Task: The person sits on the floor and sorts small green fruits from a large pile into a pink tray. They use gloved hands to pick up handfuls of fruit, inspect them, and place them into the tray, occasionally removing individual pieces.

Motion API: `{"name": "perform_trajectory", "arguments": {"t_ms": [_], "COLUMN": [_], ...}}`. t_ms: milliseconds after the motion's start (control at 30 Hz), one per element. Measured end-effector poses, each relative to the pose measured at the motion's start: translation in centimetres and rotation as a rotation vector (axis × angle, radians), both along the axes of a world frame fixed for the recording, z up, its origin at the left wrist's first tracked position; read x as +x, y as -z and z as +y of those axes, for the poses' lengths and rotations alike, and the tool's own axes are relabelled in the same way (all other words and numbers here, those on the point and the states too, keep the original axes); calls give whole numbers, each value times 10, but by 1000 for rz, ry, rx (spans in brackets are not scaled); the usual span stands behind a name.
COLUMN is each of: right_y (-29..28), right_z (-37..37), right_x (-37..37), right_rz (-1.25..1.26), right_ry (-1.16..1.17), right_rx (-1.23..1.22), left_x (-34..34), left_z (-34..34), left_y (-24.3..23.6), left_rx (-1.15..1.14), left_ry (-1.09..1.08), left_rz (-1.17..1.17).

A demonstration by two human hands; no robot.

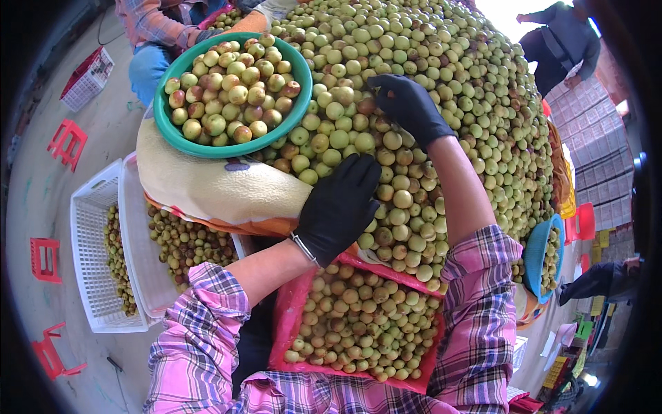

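Note:
A large heap of green and reddish jujubes (476, 83) spreads out before me. My left hand (338, 207), in a black glove, rests at the heap's near edge, fingers curled down with their tips hidden. Farther forward and to the right, my black-gloved right hand (410, 110) reaches over the fruit with bent fingers. Whatever lies under those fingers is mostly covered. Close against my body, a pink-lined crate (286, 324) holds more jujubes. A green basin (303, 114) full of jujubes sits at the far left, on a cream cloth (207, 186) bordering the heap.
White crates (86, 255) partly filled with jujubes stand at my left. Red stools (45, 260) dot the floor there. A blue basin (534, 265) leans by the heap's right side. Another person (155, 27) sits at far left; one in dark clothes (562, 45) stands far right.

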State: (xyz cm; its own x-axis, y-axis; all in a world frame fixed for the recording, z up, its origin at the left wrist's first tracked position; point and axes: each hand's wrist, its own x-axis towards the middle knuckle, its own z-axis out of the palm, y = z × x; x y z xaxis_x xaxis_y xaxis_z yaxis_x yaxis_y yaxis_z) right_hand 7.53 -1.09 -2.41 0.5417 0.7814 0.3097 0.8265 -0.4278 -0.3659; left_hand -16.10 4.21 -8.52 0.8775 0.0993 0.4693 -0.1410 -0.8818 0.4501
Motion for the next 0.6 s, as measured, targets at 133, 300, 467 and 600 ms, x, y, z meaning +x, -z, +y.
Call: {"name": "perform_trajectory", "arguments": {"t_ms": [133, 300, 467, 600], "right_y": [-11, -26, -28, -44], "right_z": [10, 10, -20, -93], "right_x": [-5, -37, -58, -149], "right_rz": [-17, -95, 289, 1273], "right_ry": [-56, 25, -50, -33], "right_rx": [-186, -304, 57, 394], "left_x": [-1, -2, -1, -2], "left_z": [3, 1, 2, 10], "left_y": [-1, 0, 6, 3], "left_rx": [-27, -15, -44, -169], "left_ry": [22, 21, 34, 116], "left_rz": [-1, -24, -96, -259]}}
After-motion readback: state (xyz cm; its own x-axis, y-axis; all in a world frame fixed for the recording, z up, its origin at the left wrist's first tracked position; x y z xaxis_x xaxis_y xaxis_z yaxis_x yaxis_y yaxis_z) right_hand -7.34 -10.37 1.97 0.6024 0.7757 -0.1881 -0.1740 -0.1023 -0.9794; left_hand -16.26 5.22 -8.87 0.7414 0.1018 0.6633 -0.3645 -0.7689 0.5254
